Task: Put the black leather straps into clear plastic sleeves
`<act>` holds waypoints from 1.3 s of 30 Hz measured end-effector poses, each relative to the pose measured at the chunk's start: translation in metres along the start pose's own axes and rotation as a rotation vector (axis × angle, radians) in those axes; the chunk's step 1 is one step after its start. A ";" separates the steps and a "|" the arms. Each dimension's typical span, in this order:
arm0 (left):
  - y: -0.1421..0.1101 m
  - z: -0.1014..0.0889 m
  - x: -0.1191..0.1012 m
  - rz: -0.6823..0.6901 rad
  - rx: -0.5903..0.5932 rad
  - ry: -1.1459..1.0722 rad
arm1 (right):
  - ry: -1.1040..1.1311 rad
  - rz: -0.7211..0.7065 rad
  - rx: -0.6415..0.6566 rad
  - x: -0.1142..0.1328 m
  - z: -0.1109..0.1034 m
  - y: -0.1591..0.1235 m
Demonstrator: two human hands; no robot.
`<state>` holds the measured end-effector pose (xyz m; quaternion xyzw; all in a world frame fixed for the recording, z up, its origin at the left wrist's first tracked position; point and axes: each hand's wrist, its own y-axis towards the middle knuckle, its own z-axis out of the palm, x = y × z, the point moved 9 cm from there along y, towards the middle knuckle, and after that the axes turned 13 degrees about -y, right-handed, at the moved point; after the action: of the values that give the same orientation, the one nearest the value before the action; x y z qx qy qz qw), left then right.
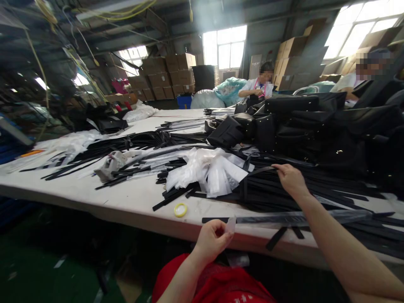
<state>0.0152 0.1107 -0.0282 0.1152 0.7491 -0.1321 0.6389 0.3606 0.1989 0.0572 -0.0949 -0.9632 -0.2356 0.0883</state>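
1. Two hands in use, both grips narrow. Landmark for all places: white sleeve heap (206,168) on bench (132,202). "Near" = wearer's side.
2. R hand (291,180): right of heap, fingertips pinched on one end of dark strap (261,170).
3. Strap posn: just right of heap. Long axis approx. L–R, running from R fingertips back twd heap's right edge. Other end n/v among loose straps; cannot tell if it touches heap.
4. L hand (214,239): near side of heap, thumb & finger closed on small clear plastic piece (231,224).
5. Governing relation (judgement): strap lies beyond and to right of L grip. R hand is nearer, being on it; L hand well apart.
6. Adj. items: yellow tape roll (180,216), near side of heap, twd its left; clear-wrapped strap bundle (284,219), near side, to right; black bags (293,126), far side, to right.
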 end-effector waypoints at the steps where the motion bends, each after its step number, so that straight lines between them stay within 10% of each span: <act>1: 0.001 0.000 -0.006 0.021 0.003 0.024 | 0.037 0.022 -0.097 -0.008 -0.024 0.007; 4: 0.005 0.005 -0.043 0.168 0.022 0.063 | 0.322 0.093 -0.336 -0.020 -0.090 0.004; 8: 0.022 0.027 -0.123 0.511 0.056 0.118 | 0.712 -0.015 -0.177 0.025 -0.120 -0.022; 12: 0.041 0.079 -0.160 0.677 0.399 0.180 | 0.868 -0.158 -0.062 0.066 -0.129 -0.039; 16: 0.033 0.101 -0.146 0.563 0.640 0.278 | 1.000 0.036 -0.212 0.006 -0.124 -0.019; 21: 0.000 0.070 -0.125 0.423 0.548 0.358 | 0.749 0.319 -0.379 -0.116 -0.090 -0.002; 26: -0.012 0.044 -0.075 0.172 0.430 0.274 | 0.546 0.387 -0.271 -0.150 -0.055 -0.015; 31: -0.016 0.023 -0.026 -0.005 0.277 0.171 | 0.446 0.306 -0.207 -0.068 -0.051 -0.074; 32: -0.017 0.022 -0.021 -0.014 0.269 0.136 | 0.515 0.278 -0.087 -0.039 -0.038 -0.091; 35: -0.019 0.025 -0.016 -0.024 0.291 -0.004 | 0.940 0.081 0.808 0.092 0.036 -0.175; 39: -0.024 0.038 -0.024 0.016 0.409 -0.159 | 1.341 0.236 0.995 0.173 0.067 -0.231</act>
<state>0.0461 0.0750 -0.0090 0.2377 0.6529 -0.2850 0.6603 0.1330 0.0532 -0.0649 0.0149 -0.6822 0.2206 0.6970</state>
